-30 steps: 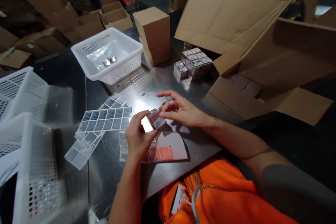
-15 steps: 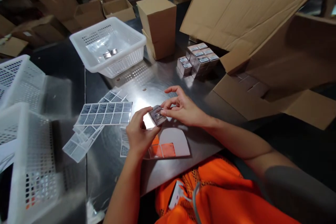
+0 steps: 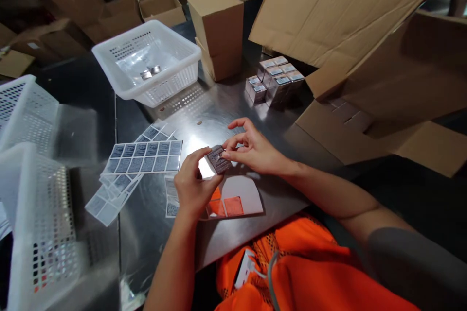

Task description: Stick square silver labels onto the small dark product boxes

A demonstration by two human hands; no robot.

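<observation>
A small box (image 3: 217, 159) is held above the metal table (image 3: 233, 121) between both hands. My left hand (image 3: 193, 187) pinches its left edge with thumb and forefinger. My right hand (image 3: 251, 148) presses fingertips on its right side. Under the hands lies a white backing sheet with orange stickers (image 3: 233, 201). Sheets of grey printed labels (image 3: 144, 158) lie fanned out to the left.
A white perforated basket (image 3: 146, 65) with two small items stands at the back left. A brown carton (image 3: 219, 29) stands behind. Several small boxes (image 3: 273, 82) are stacked beside a big open cardboard box (image 3: 365, 58). More white baskets (image 3: 32, 194) crowd the left edge.
The small box has been turned between my fingers so its darker face points up. My right fingertips have closed onto it. The view has shifted slightly.
</observation>
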